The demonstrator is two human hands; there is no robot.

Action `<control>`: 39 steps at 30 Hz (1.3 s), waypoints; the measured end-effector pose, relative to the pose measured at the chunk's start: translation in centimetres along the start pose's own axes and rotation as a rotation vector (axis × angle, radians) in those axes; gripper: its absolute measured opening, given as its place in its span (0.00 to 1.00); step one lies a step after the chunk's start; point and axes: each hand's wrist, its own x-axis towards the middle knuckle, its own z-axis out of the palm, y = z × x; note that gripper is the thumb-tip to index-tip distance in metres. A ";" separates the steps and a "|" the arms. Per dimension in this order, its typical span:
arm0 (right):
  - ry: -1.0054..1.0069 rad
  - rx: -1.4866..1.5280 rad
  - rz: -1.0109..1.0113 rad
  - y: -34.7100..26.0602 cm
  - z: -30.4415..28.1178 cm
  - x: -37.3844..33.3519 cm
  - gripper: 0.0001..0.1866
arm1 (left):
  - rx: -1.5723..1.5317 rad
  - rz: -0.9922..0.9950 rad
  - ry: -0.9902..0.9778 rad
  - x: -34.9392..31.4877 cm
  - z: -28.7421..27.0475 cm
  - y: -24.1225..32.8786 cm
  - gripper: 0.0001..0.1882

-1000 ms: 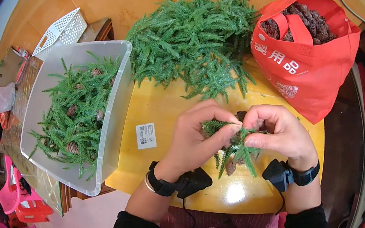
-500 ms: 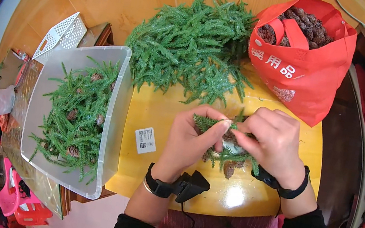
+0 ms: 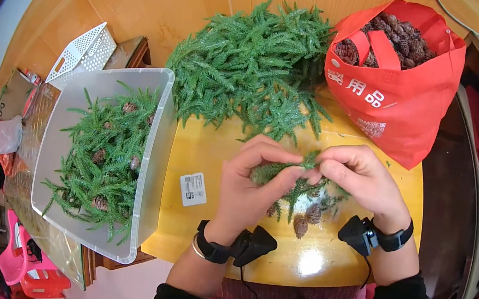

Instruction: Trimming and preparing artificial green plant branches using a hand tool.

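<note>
Over the yellow table my left hand (image 3: 260,175) and my right hand (image 3: 366,178) meet, thumbs and fingers pinched on a green artificial pine sprig (image 3: 295,188). The left fingers wrap round its left part, and the right fingertips grip its upper end. Just below the hands lie several brown pine cones (image 3: 301,226), partly covered by the sprig and my fingers. A white patch beneath the sprig is mostly hidden, so I cannot tell what it is. Both wrists wear black straps with small black devices (image 3: 253,247).
A clear plastic bin (image 3: 158,154) of sprigs with cones stands left. At the back lies a heap of green pine sprigs (image 3: 247,68), beside a red bag (image 3: 389,102) full of pine cones. A white label (image 3: 193,189) lies on the yellow table (image 3: 221,255). A white basket (image 3: 86,55) is behind the bin.
My right hand has turned and lowered slightly, and its fingers now pinch the sprig's upper end. The sprig is tilted more downward. Cones below show more.
</note>
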 end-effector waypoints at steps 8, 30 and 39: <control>0.057 0.190 0.040 0.4 -0.1 -0.3 0.07 | 0.169 0.197 -0.066 -0.1 0.0 0.1 0.07; 0.253 -0.025 -0.223 0.6 1.9 -0.3 0.08 | -0.235 -0.225 -0.037 -0.4 0.1 0.3 0.06; 0.279 -0.583 -0.646 0.7 1.7 0.1 0.07 | -0.273 -0.381 -0.036 -0.4 0.2 1.2 0.05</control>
